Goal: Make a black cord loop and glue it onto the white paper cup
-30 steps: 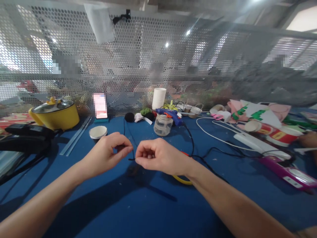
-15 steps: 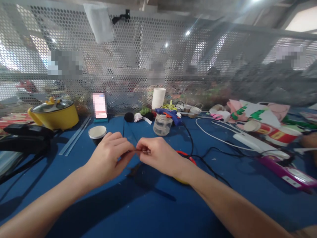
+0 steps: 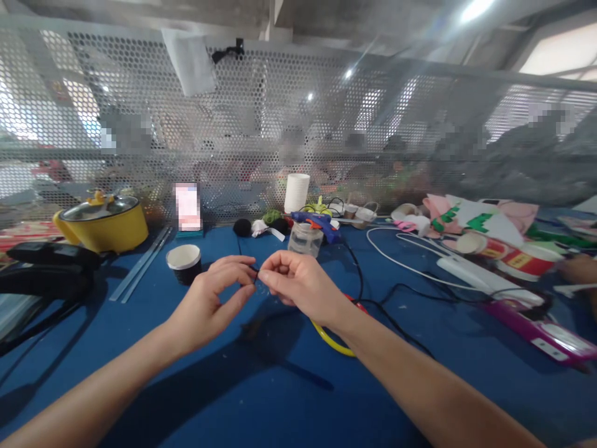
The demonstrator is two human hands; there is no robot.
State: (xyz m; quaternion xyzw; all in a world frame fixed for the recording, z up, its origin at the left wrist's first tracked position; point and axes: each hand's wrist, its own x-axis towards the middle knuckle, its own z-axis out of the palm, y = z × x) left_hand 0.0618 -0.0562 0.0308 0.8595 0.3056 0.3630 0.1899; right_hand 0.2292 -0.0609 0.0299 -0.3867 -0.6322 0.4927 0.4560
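Over the blue cloth-covered table the person's two bare hands meet fingertip to fingertip, held a little above the surface. The left hand has thumb and forefinger pinched together, the other fingers loosely curled, and the right hand is pinched the same way, its knuckles turned up. Between the two pinches sits a thin black thread, only a short dark bit of it showing where the fingertips come together; it is too fine to say how it runs beyond that. Just behind the right wrist a yellow-and-red curved tool lies flat on the cloth, partly hidden by the forearm. Beyond the left hand stands a small dark paper cup with a white inside, and further left a yellow pot with a glass lid. Straight ahead, near the perforated metal screen, a clear plastic jar stands just in front of a blue glue gun, whose black cable trails across the table past the right arm. A tall white paper cup stack rises behind them, and a white cord loops off to the right.
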